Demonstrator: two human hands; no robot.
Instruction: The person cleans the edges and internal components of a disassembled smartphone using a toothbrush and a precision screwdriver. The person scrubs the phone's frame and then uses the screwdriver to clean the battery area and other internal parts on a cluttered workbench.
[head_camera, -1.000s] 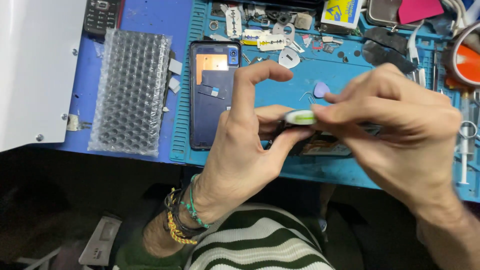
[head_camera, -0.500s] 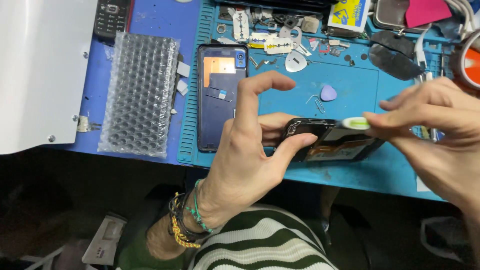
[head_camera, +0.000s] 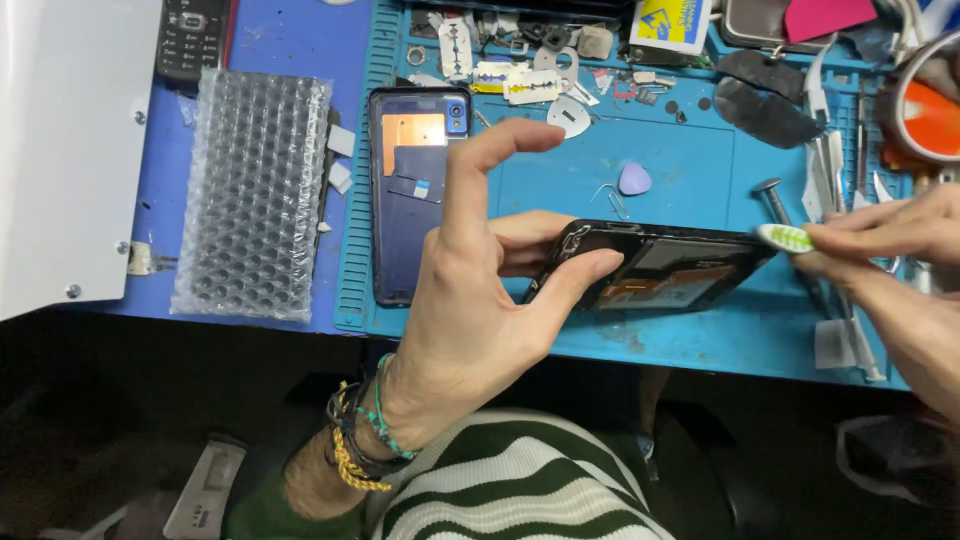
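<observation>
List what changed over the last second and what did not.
The right hand slid the green-white pick rightward along the opened phone, from beside the left hand to the phone's far end. The left hand kept gripping the phone; the back cover stayed on the mat.

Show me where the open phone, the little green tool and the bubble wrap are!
Open phone (head_camera: 665, 265), head view, middle of its dark body.
Green tool (head_camera: 783, 237), head view, its flat tip.
Bubble wrap (head_camera: 250, 195), head view, centre of the sheet.
</observation>
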